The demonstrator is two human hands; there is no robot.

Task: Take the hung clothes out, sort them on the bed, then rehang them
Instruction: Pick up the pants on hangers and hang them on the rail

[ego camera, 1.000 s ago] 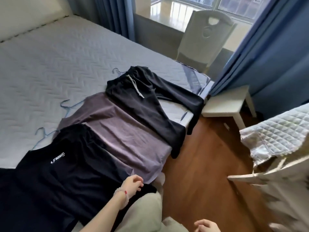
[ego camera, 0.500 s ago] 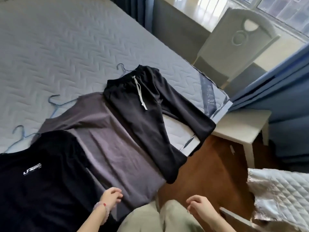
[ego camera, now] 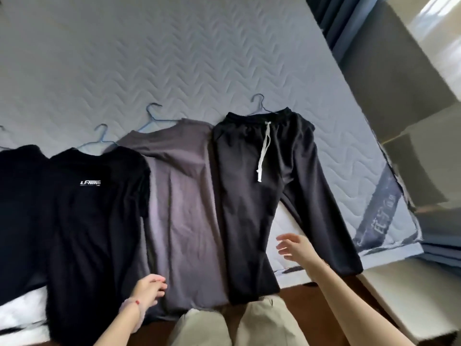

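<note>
Hovering over trousers (ego camera: 249,196), right hand (ego camera: 296,248), fingers spread; left hand (ego camera: 149,289), fingers loosely curled, touches grey shirt (ego camera: 182,196).

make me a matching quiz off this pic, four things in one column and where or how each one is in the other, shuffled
1 black trousers
2 grey shirt
3 logo t-shirt
4 right hand

a between two dark garments
b open, by the trouser legs
c rightmost garment
d white lettering on chest

Pairs: 1-c, 2-a, 3-d, 4-b
</note>
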